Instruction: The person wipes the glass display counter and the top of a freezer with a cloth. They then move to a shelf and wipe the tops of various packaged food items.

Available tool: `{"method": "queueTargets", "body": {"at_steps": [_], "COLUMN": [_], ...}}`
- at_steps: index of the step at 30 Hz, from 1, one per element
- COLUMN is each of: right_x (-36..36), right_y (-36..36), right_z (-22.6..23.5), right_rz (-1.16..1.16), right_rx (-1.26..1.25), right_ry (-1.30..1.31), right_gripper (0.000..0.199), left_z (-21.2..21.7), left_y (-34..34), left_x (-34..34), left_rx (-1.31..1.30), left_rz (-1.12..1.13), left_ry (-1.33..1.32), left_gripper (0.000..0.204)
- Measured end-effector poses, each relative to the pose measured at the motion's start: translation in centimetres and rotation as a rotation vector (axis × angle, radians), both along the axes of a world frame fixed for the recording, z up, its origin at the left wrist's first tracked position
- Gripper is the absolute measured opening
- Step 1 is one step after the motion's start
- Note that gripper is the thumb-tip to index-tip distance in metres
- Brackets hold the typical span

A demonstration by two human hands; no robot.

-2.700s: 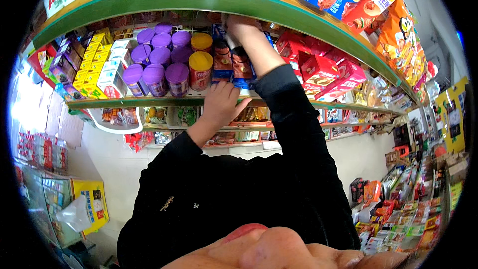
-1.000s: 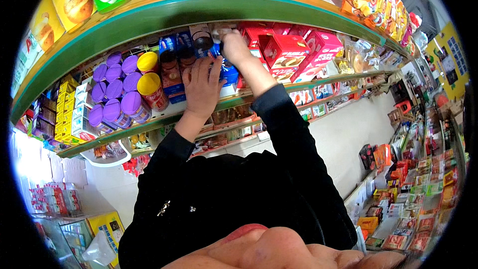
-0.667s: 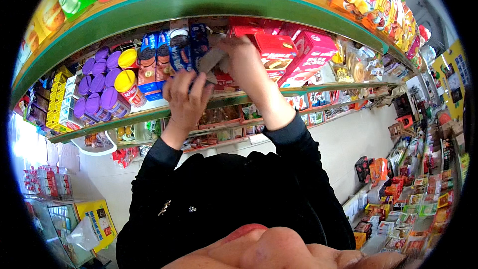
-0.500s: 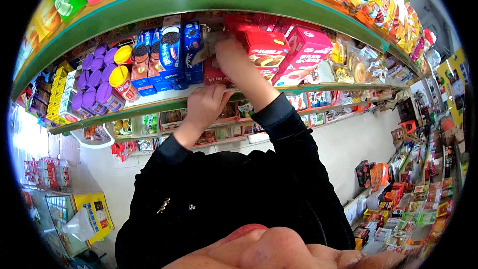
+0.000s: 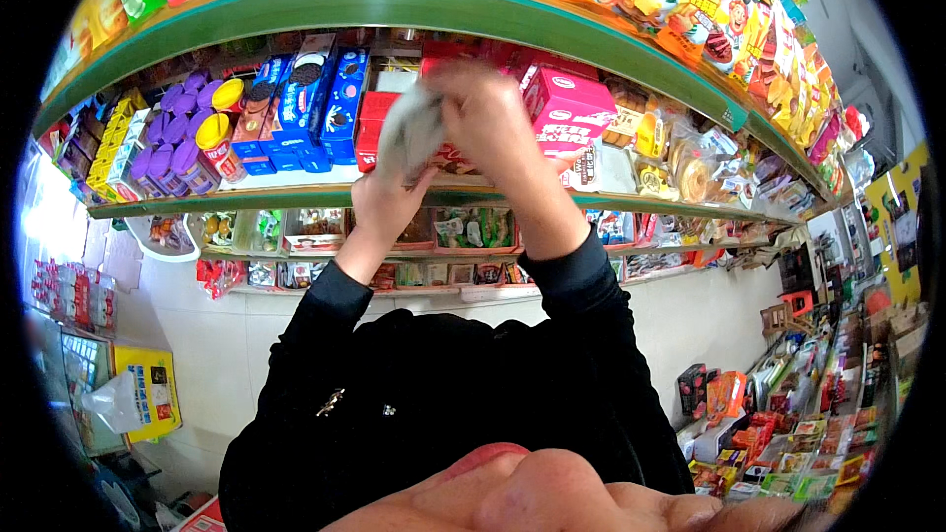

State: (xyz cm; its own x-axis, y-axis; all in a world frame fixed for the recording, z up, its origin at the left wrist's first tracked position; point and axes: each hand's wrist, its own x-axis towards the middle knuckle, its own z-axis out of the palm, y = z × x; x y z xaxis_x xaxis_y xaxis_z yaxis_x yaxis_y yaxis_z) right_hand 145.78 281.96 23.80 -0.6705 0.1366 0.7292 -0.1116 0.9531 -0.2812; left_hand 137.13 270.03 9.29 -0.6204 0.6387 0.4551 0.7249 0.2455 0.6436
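My right hand is raised in front of the middle shelf, smeared by motion, closed on a grey-white cloth. The cloth hangs bunched and blurred between my hands. Just below, at the shelf's front edge, my left hand has its fingers closed round the cloth's lower end. Behind the cloth stands a red box, partly covered. Blue cookie boxes are to its left, and a pink box is right of my right hand.
Purple-lidded tubs and a yellow-lidded canister stand further left on the shelf. A green-edged upper shelf with snack bags overhangs my hands. Trays of small packets lie below. More goods fill shelving at right.
My right hand has drawn the cloth out from among the boxes, up and toward me. My left hand has met the cloth's lower end. The view has shifted slightly.
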Motion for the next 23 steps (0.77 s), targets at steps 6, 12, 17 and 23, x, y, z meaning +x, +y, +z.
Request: {"method": "queueTargets", "body": {"at_steps": [6,12,17,23], "right_x": [1.2,0.6,-0.1,-8.8], "right_y": [3.3,0.1,-1.4,5.5], "right_z": [-2.1,-5.0,-0.1,-0.3], "right_rz": [-0.598,-0.185,0.3,0.051], "right_rx": [0.355,0.189,0.017,-0.008], "right_ry": [-0.276,-0.124,-0.212,-0.059], "right_gripper": [0.03,0.038,0.032,0.046], "left_z": [4.0,-0.3,-0.4,2.2], "left_y": [5.4,8.3,7.7,7.7], "left_x": [1.7,-0.8,-1.6,0.6], "left_rx": [0.44,0.445,0.436,0.421], "left_rz": [0.046,-0.088,-0.065,-0.091], "left_ry": [0.197,0.017,0.155,0.071], "left_gripper": [0.064,0.05,0.042,0.081]}}
